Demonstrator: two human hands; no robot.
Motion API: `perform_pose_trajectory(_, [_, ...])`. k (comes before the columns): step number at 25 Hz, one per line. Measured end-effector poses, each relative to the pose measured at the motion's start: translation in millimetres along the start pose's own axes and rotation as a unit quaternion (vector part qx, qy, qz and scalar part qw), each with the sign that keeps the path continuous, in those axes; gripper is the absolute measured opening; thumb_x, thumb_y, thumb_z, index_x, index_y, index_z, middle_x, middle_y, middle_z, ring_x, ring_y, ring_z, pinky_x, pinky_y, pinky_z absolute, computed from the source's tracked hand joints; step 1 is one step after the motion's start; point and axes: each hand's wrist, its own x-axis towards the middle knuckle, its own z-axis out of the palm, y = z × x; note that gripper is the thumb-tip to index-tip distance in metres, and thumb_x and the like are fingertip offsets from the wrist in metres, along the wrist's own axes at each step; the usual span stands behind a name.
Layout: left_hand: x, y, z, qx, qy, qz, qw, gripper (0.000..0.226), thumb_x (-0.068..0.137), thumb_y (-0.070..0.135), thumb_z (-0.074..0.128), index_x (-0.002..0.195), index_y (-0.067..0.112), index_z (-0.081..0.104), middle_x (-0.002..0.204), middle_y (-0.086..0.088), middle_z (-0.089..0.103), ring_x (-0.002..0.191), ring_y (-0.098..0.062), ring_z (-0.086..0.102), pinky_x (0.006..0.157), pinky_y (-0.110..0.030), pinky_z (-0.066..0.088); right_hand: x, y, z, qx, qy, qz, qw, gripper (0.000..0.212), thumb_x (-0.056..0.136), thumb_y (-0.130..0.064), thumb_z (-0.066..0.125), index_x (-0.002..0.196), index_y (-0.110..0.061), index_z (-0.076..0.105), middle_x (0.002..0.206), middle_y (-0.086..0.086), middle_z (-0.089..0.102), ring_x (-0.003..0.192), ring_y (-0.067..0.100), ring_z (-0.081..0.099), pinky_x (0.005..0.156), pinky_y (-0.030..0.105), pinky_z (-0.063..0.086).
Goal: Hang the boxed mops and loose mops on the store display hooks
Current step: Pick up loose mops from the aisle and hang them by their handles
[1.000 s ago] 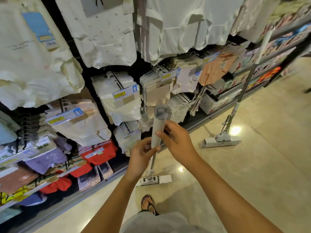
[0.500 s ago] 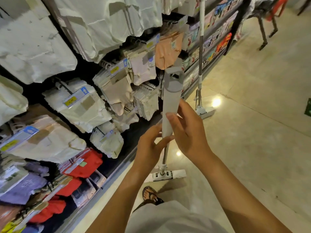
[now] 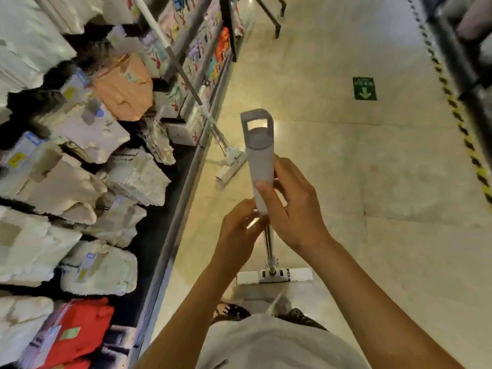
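The loose mop (image 3: 259, 166) stands upright in front of the person, held in both hands; its pale grey handle sleeve (image 3: 262, 182) rises above the hands and ends in a grey hanging loop (image 3: 257, 123) with an open slot, not on any hook; below the hands a thin metal pole (image 3: 269, 243) drops to the flat white mop head (image 3: 274, 274), which rests on the floor (image 3: 372, 182) just ahead of a sandalled foot (image 3: 231, 311). The right hand (image 3: 290, 206) grasps the sleeve, thumb laid across its front and fingers wrapped behind; the left hand (image 3: 239, 230) sits just below and beside it, touching it, fingers curled round the sleeve's lower end where the pole begins, though blur hides the exact grip. Beyond the left hand, a second mop (image 3: 186, 75) leans against the shelf rack (image 3: 183, 179), its head (image 3: 231, 166) tilted on the floor at the rack's foot; farther to the left of that hand the rack carries hanging packaged cloths (image 3: 80, 161) in white and beige, with red packs (image 3: 77, 326) lower down. Well beyond the right hand lies a green sticker (image 3: 364, 88) on the floor, and past it a line of yellow-and-black striped tape (image 3: 452, 102).
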Motion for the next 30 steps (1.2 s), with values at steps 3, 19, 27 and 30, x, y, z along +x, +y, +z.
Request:
perform_pose_trajectory(3, [5.9,7.4,56.7,0.051,-0.066,0.046,0.995,0.018,0.086,0.009,0.066,0.103,0.002,0.067,0.095,-0.007,0.070,0.086,-0.008,0.063,0.074,-0.026,0.051,-28.7,18.8,-54.3,-0.020,0.055,0.045,0.997,0.041,0.096,-0.027,0.047,0.126,0.000,0.050,0.111,0.008,0.053,0.092,0.009,0.052,0.074,0.009,0.046])
perform_pose_trajectory(19, [-23.2,83.6,288.8,-0.126,-0.550,-0.122,0.816,0.025,0.090,0.003,0.054,0.080,0.015,0.074,0.080,-0.003,0.071,0.082,-0.019,0.065,0.070,-0.020,0.054,-194.6,36.6,-218.9,-0.193,0.458,0.198,0.845,0.028,0.098,-0.027,0.046,0.119,-0.010,0.052,0.102,-0.006,0.050,0.092,0.002,0.050,0.074,0.016,0.044])
perform_pose_trajectory(27, [-15.8,87.6,343.7,-0.031,-0.715,0.056,0.696,0.036,0.067,0.041,0.061,0.094,0.065,0.064,0.100,0.033,0.069,0.100,0.007,0.064,0.090,-0.031,0.054,-205.9,21.7,-219.7,-0.281,0.612,0.265,0.690,0.023,0.096,-0.023,0.049,0.115,-0.011,0.055,0.099,-0.017,0.047,0.091,-0.004,0.050,0.073,0.011,0.041])
perform_pose_trajectory(30, [-17.6,105.0,358.4,-0.039,-0.746,0.111,0.656,0.032,0.064,0.051,0.068,0.091,0.068,0.063,0.095,0.038,0.068,0.095,0.014,0.063,0.081,-0.011,0.050,-205.1,4.6,-225.3,-0.314,0.664,0.253,0.630,0.017,0.095,-0.020,0.049,0.111,-0.015,0.053,0.096,-0.007,0.051,0.087,0.002,0.051,0.068,0.022,0.047])
